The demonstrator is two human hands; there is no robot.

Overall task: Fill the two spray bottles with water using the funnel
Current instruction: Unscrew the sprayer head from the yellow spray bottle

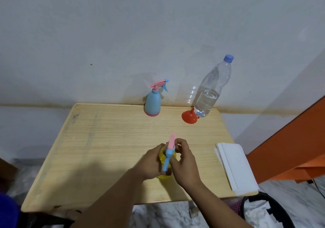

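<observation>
Left hand [151,162] was wrapped around the body of the yellow spray bottle [162,154], holding it upright on the table [98,140] near the front edge. Fingers curled round the left side of the body, a firm hold as far as I could see.

Right hand [182,164] sat just right of the bottle, fingertips pinching at the pink-and-blue spray head [169,150] on its neck. Looked like the head was being unscrewed; whether it was loose yet, couldn't tell. Head's long axis ran roughly toward and away from the person, blue trigger end nearer, pink end farther.

Key geometry for the next move: head comes off straight up along the bottle's vertical axis, so the left hand had to keep the body braced while the right twisted and lifted.

Beyond the hands, up and slightly left: blue spray bottle [152,103], upright by the wall, head on, untouched.

Beyond and to the right of the right hand: red funnel [190,117], mouth down, spout up, just beside the base of the clear water bottle [209,94], which was capped and partly full. Both well apart from the hands, and nearer the right hand, so I'd expect that one to fetch the funnel.

Further right: stack of white paper [235,168], by the table's right edge.

Progress: early, judging by both sprayers not yet open.
</observation>
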